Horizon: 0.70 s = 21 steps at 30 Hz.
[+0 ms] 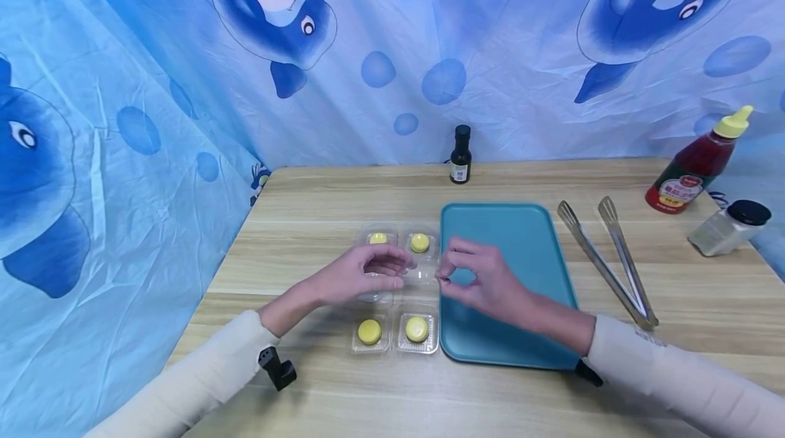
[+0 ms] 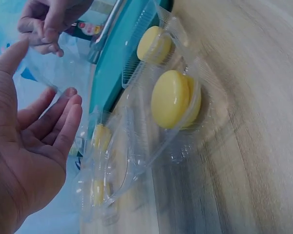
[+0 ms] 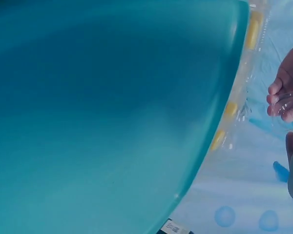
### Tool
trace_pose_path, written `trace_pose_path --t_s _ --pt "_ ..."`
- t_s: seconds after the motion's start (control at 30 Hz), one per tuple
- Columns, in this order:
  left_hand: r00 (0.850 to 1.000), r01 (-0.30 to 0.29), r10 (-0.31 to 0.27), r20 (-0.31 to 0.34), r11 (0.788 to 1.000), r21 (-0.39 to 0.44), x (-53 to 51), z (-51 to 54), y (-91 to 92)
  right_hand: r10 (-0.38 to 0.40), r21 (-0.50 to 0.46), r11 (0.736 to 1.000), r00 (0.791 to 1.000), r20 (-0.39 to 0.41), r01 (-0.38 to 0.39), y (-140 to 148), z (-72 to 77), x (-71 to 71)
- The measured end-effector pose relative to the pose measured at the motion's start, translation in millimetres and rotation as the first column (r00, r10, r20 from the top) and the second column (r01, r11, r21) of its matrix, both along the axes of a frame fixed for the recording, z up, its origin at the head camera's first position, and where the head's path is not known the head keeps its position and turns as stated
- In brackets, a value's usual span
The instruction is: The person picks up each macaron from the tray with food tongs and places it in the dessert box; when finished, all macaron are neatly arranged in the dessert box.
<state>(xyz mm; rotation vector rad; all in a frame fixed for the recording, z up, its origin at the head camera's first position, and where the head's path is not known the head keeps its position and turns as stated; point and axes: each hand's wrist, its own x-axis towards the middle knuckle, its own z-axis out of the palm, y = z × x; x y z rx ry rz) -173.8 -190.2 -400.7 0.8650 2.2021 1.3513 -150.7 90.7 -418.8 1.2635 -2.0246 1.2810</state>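
Between both hands is a thin clear plastic lid [image 1: 422, 275], hard to make out against the table. My right hand [image 1: 490, 285] pinches its right side, thumb and forefinger together over the tray's left edge. My left hand [image 1: 362, 274] has its thumb on one part of the lid and its fingertips on another, palm facing it in the left wrist view. Below and around are several clear plastic boxes, each with a yellow macaron: one macaron [image 1: 417, 329] at front right, another [image 1: 370, 332] at front left, and two more behind, one macaron [image 1: 420, 242] nearest the tray.
The blue-green tray [image 1: 509, 349] lies right of the boxes. Metal tongs [image 1: 613, 268] lie spread beside it. A dark bottle [image 1: 460, 155] stands at the back; a red sauce bottle [image 1: 693, 172] and a black-capped jar [image 1: 730, 227] are at right. A dolphin-print curtain [image 1: 398, 36] hangs behind.
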Motion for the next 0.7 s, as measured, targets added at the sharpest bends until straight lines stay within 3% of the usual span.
trace_pose_path --t_s 0.1,0.2,0.33,0.43,0.5,0.7 --pt "0.999 0.017 -0.019 -0.040 0.999 -0.032 1.3 0.4 -1.4 0.006 0.061 0.998 1.000 0.015 -0.007 1 -1.9 2.2" --pt "0.992 0.022 -0.029 -0.120 0.998 -0.064 5.0 -1.4 -2.8 -0.013 0.149 0.989 0.992 0.122 -0.006 3 -4.4 5.2" --pt "0.973 0.008 -0.024 -0.229 0.998 -0.070 12.0 -5.5 -3.6 -0.059 0.234 0.972 0.949 0.310 -0.016 7 -6.7 11.4" --pt "0.956 -0.006 -0.016 -0.293 0.997 -0.072 17.2 -8.4 -3.6 -0.089 0.255 0.967 0.913 0.398 -0.017 8 -8.2 17.0" --pt "0.942 -0.010 -0.020 -0.334 0.996 -0.088 20.3 -10.3 -3.8 -0.106 0.265 0.964 0.908 0.405 -0.005 7 -9.5 20.6" --pt "0.887 -0.003 -0.079 -0.455 0.984 -0.176 29.0 -16.6 -7.4 -0.179 0.343 0.936 0.948 0.264 0.081 1 -16.8 32.8"
